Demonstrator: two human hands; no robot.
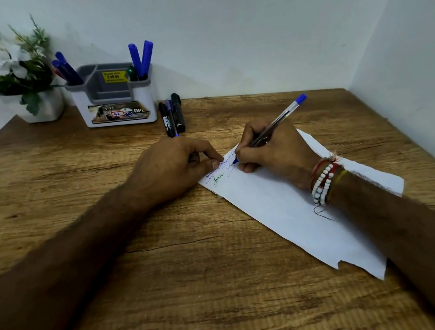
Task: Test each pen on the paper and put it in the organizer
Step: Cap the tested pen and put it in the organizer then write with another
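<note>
Table (201,294) bears paper (288,210) near its right edge; right grip (271,154) pinches pen (282,117), writing; left grip (171,166) presses paper's corner.

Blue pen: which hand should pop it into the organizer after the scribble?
Right, probably. The right hand grips the blue pen, tip on the paper. The left hand is busy pressing the paper's top corner, though it lies nearer the organizer.

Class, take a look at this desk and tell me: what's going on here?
A person is testing a blue pen on the paper: the right hand grips it, tip on the sheet beside some scribbles, while the left hand holds the paper's corner down. Several pens already stand in the organizer; three more pens lie on the table beside it.
</note>
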